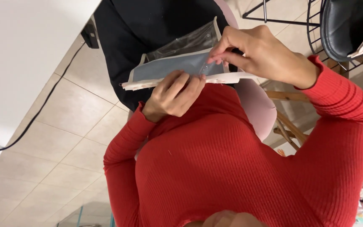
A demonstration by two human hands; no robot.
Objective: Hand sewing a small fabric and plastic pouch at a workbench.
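A flat pouch [169, 69] of grey fabric with a clear plastic panel and white edging lies across my lap on black trousers. My left hand [175, 94] grips its near edge from below, fingers curled over the white trim. My right hand [259, 52] reaches in from the right and pinches the pouch's upper edge between thumb and fingertips near the clear panel. Both arms wear red ribbed sleeves.
A white table [17, 54] fills the upper left, with a black cable [43, 105] running down over the tiled floor [64, 164]. I sit on a pale pink chair [257, 105]. A black wire-frame chair [337, 29] stands at the upper right.
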